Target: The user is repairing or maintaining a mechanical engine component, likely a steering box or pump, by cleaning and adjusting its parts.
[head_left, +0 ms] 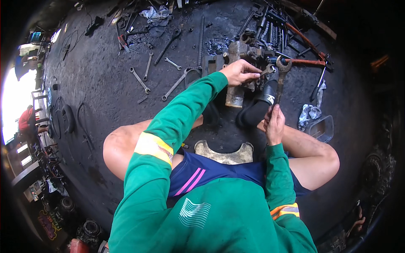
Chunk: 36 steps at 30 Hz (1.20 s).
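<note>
My left hand (241,73) reaches across to the metal assembly and pinches a small wrench (267,70), whose end sits by the assembly's right side. My right hand (274,123) is wrapped round the lower handle of a large wrench (281,82). That wrench stands nearly upright in view, its open jaw close to the small wrench's end; whether they touch is hard to tell. Between my feet is the greasy metal assembly (237,50), with a cylindrical lower end. My left forearm and hand hide part of it.
Several wrenches (139,80) lie on the dark floor to the left. A red bolt cutter (301,62) and other tools are at the far right. A clear plastic tub (320,128) stands beside my right knee. A curved metal plate (223,153) lies between my legs. Another person (26,120) is at far left.
</note>
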{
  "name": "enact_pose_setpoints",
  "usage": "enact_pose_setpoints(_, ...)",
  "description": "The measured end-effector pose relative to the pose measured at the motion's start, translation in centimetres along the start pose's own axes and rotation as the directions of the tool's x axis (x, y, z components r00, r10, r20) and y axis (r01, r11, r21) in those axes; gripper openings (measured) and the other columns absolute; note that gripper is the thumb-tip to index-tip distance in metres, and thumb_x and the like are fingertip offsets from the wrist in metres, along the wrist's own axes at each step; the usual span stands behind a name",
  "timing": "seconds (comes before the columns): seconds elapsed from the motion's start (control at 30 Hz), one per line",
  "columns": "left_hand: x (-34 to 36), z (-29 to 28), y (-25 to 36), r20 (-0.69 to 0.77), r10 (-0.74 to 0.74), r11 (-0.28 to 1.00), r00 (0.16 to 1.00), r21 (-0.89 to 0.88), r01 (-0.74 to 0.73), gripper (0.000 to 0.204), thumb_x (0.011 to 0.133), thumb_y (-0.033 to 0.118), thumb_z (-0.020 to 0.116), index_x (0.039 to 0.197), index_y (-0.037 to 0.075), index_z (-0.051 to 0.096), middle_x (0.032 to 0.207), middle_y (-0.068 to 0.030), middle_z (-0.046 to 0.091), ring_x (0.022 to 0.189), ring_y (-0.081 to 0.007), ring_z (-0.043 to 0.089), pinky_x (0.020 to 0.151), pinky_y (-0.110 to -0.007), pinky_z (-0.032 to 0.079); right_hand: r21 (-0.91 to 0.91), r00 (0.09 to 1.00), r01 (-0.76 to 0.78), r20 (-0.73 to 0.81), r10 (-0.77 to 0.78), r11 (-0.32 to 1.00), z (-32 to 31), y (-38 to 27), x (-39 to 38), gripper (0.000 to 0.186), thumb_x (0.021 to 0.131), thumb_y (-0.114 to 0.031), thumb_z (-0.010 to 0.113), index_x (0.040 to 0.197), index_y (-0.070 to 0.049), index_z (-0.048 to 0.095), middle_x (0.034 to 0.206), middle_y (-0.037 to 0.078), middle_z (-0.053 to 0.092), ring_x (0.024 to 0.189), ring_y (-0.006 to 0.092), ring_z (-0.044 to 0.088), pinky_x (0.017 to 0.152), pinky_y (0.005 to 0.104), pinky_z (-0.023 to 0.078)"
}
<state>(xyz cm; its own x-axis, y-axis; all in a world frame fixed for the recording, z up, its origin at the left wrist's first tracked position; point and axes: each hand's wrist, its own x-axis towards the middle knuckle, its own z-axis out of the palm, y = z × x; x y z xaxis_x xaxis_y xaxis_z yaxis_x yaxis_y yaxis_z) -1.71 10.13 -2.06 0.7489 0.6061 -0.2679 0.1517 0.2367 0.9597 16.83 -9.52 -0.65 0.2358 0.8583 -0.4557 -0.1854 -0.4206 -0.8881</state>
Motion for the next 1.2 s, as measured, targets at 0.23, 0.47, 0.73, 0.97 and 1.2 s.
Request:
enact_pose_setpoints(0.23,0.0,0.1,0.3,-0.041,-0.01,1.0,0.999,0.014,0.011,0.029,0.1,0.019,0.066,0.122,0.001,0.07,0.09,-0.0018,0.073,0.072,-0.0046,0.058,0.065,-0.024,0.049,0.004,0.999,-0.032,-0.023,0.032,0.999,0.1,0.1,-0.2,0.046,0.108,-0.05,0.04,0.087,-0.011,0.049,0.064,-0.004,0.042,0.047,0.0049,0.037,0.042,0.0217,0.032)
enact_pose_setpoints(0.47,-0.1,-0.6,-0.5,-0.049,-0.047,0.998,0.998,-0.049,0.045,0.031,0.1,0.021,0.066,0.123,0.0,0.07,0.092,-0.0025,0.073,0.075,-0.0069,0.061,0.066,-0.026,0.052,0.035,1.0,-0.019,-0.005,0.019,0.999,-0.1,0.1,-0.1,0.046,0.107,-0.052,0.041,0.087,-0.012,0.05,0.064,-0.004,0.043,0.048,0.0043,0.038,0.043,0.0212,0.032)
enact_pose_setpoints(0.73,0.0,-0.5,-0.8,-0.088,-0.079,0.993,0.993,-0.09,0.071,0.031,0.1,0.021,0.066,0.123,0.0,0.07,0.089,-0.0018,0.071,0.071,-0.0066,0.06,0.065,-0.025,0.052,0.061,0.999,-0.04,0.003,0.04,0.997,0.2,0.9,0.3,0.045,0.108,-0.05,0.041,0.088,-0.011,0.051,0.065,-0.004,0.044,0.049,0.0032,0.038,0.043,0.0194,0.031)
enact_pose_setpoints(0.97,0.5,-0.8,-1.8,-0.13,-0.093,0.986,0.987,-0.149,0.073,0.03,0.1,0.02,0.066,0.12,-0.001,0.07,0.083,0.0005,0.068,0.065,-0.006,0.056,0.063,-0.024,0.052,0.005,0.999,-0.037,0.002,0.037,0.999,0.2,1.2,0.1,0.044,0.108,-0.05,0.041,0.088,-0.012,0.05,0.064,-0.005,0.043,0.049,0.0027,0.037,0.043,0.0194,0.03)
enact_pose_setpoints(1.2,0.9,-0.7,-2.7,-0.101,-0.025,0.991,0.995,-0.132,0.011,0.03,0.102,0.022,0.064,0.12,-0.001,0.07,0.083,0.0024,0.066,0.069,-0.0045,0.053,0.064,-0.024,0.052,0.043,0.999,-0.044,0.014,0.043,0.998,0.3,0.5,0.4,0.044,0.108,-0.05,0.042,0.088,-0.012,0.049,0.063,-0.005,0.042,0.048,0.0027,0.036,0.042,0.0194,0.029)
